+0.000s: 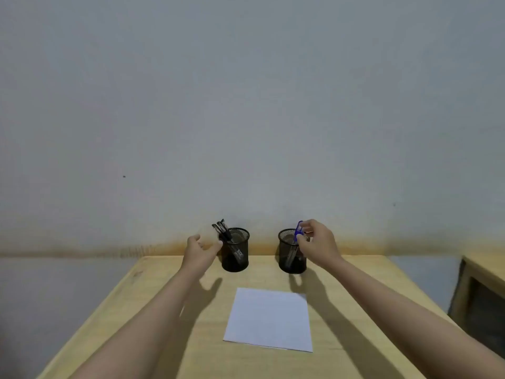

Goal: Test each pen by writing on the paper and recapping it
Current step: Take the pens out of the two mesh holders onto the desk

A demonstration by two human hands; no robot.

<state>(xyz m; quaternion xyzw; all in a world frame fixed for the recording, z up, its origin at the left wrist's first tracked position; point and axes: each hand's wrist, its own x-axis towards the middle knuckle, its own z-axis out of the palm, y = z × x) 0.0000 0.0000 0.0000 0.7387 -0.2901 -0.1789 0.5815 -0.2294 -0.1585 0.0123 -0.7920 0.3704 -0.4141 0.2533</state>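
Two black mesh pen cups stand at the far edge of the wooden table. The left cup (235, 250) holds several black capped pens (222, 229) leaning left. My left hand (200, 250) hovers open just left of that cup, fingers spread, touching nothing. My right hand (318, 243) pinches the blue cap end of a blue pen (298, 231) whose barrel stands inside the right cup (291, 251). A blank white sheet of paper (269, 320) lies flat on the table in front of the cups.
The light wooden table (136, 310) ends against a grey wall just behind the cups. A second piece of wooden furniture (481, 283) stands off to the right, past a gap of floor.
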